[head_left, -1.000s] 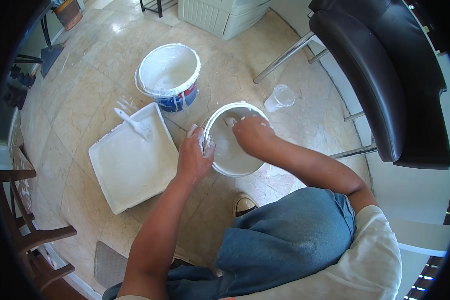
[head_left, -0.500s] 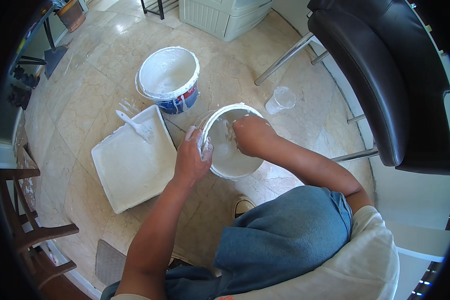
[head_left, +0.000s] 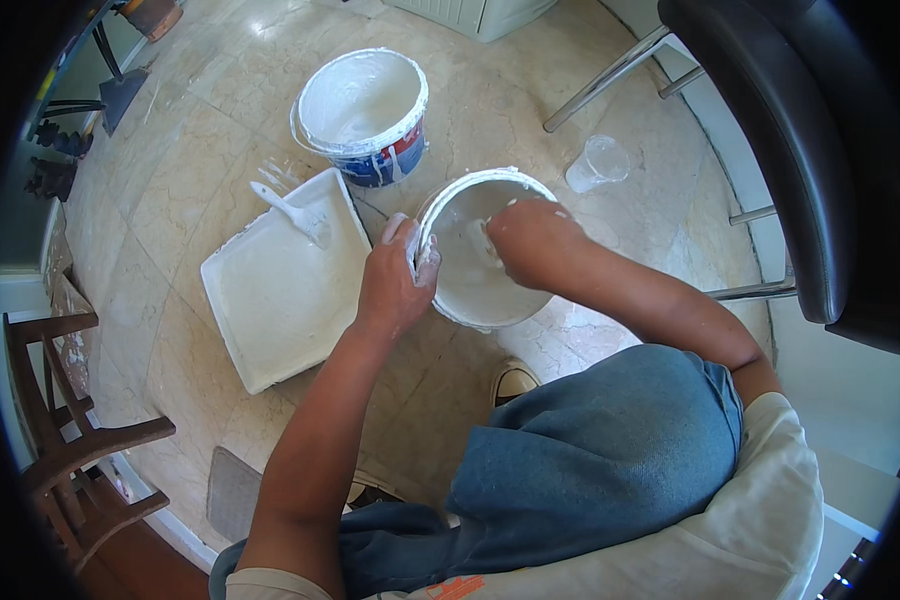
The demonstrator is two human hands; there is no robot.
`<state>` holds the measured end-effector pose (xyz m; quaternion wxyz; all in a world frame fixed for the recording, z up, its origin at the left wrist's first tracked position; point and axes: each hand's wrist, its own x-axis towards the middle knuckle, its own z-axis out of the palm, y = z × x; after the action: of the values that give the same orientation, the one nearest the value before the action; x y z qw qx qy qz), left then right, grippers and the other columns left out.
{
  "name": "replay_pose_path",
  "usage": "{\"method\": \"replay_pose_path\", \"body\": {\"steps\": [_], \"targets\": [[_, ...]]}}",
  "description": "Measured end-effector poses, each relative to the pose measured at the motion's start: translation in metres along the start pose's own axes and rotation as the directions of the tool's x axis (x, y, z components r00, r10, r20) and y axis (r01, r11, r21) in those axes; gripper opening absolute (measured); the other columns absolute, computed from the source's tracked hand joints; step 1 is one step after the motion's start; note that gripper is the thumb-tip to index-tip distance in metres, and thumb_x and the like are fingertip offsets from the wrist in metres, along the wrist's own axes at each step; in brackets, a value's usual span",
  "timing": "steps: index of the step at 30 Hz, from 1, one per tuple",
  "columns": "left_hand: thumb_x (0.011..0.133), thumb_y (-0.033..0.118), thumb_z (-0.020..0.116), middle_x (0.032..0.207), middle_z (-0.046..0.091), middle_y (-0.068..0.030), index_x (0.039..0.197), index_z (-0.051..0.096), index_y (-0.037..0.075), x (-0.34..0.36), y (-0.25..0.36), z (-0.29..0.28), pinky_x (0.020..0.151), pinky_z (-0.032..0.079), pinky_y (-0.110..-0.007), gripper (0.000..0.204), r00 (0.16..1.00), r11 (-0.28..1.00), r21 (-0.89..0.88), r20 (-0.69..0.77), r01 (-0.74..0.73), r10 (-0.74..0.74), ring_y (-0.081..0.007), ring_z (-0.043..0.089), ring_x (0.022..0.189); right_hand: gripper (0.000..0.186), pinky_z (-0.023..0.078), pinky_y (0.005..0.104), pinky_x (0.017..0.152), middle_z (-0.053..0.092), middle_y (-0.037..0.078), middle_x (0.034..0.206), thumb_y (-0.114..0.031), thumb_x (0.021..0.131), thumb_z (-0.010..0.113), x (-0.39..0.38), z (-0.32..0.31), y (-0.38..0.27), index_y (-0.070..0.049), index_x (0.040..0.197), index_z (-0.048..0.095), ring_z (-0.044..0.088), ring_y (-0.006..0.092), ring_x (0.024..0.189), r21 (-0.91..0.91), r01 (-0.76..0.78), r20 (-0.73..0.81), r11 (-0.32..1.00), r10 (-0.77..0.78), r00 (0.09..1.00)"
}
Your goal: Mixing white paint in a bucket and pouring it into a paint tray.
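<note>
The left hand point(head_left: 402, 272) clamps the rim of the near bucket point(head_left: 482, 177). Apart from it, the right hand point(head_left: 538, 242) curls inside; I cannot tell its grip. Beyond the left hand, another bucket point(head_left: 335, 95) carries a white-smeared blue-red label point(head_left: 372, 170).

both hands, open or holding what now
Left hand: holding the nearer bucket at its rim.
Right hand: looks closed, inside that bucket; what it holds cannot be told.

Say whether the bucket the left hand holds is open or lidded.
Open: the bucket is uncovered, and the right hand reaches inside.
</note>
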<state>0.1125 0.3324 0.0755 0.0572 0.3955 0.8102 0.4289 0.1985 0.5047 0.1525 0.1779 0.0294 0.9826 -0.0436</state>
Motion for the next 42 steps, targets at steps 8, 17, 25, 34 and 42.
{"method": "replay_pose_path", "body": {"steps": [8,17,25,34,42], "targets": [[0.085,0.013,0.057,0.095,0.055,-0.0256,0.096,0.056,-0.008,0.004,-0.004,0.002,0.078,0.044,-0.043,0.023,1.0,0.999,-0.046,0.009,0.015,-0.015,-0.0435,0.054,0.087,0.015,0.055,0.041,0.066,0.067,0.017,0.078,-0.004,0.076,0.056,0.007,0.028,-0.016,-0.002,0.081,0.07,0.068,0.0322,0.076,0.015,0.047,-0.017,0.999,-0.047,0.999],[0.086,0.015,0.055,0.1,0.054,-0.0253,0.098,0.054,-0.005,0.008,-0.001,-0.01,0.081,0.044,-0.046,0.023,0.988,0.998,-0.019,0.147,0.054,-0.05,-0.044,0.054,0.092,0.014,0.054,0.0403,0.065,0.067,0.017,0.08,-0.006,0.077,0.056,0.006,0.003,-0.01,-0.002,0.081,0.069,0.067,0.0319,0.076,-0.027,-0.013,-0.036,1.0,0.012,0.999],[0.089,0.027,0.056,0.097,0.057,-0.0257,0.089,0.055,-0.005,0.037,-0.014,-0.02,0.079,0.044,-0.044,0.032,0.959,0.973,0.122,0.184,0.194,-0.214,-0.0424,0.055,0.09,0.011,0.054,0.0412,0.065,0.067,0.017,0.08,-0.008,0.074,0.061,0.01,0.025,0.007,-0.001,0.078,0.068,0.067,0.0314,0.078,-0.08,-0.025,0.004,0.996,0.025,1.0],[0.08,0.039,0.069,0.111,0.059,-0.029,0.124,0.041,-0.015,0.061,-0.167,-0.089,0.094,0.044,-0.041,0.075,0.801,0.67,0.46,-0.461,0.583,-0.381,-0.0412,0.055,0.108,0.014,0.055,0.0395,0.064,0.067,0.015,0.083,-0.004,0.071,0.061,0.017,0.016,0.01,-0.001,0.084,0.067,0.068,0.0294,0.079,-0.108,-0.096,-0.058,0.989,0.09,0.994],[0.078,0.019,0.073,0.1,0.067,-0.0149,0.115,0.054,0.002,0.068,-0.187,-0.096,0.081,0.049,-0.033,0.045,0.822,0.825,0.183,-0.339,0.535,-0.458,-0.0254,0.065,0.092,0.022,0.054,0.0412,0.069,0.066,0.016,0.086,-0.006,0.074,0.061,0.009,0.021,0.016,-0.002,0.095,0.064,0.067,0.0315,0.081,0.022,-0.105,-0.071,0.994,0.107,0.992]]}}
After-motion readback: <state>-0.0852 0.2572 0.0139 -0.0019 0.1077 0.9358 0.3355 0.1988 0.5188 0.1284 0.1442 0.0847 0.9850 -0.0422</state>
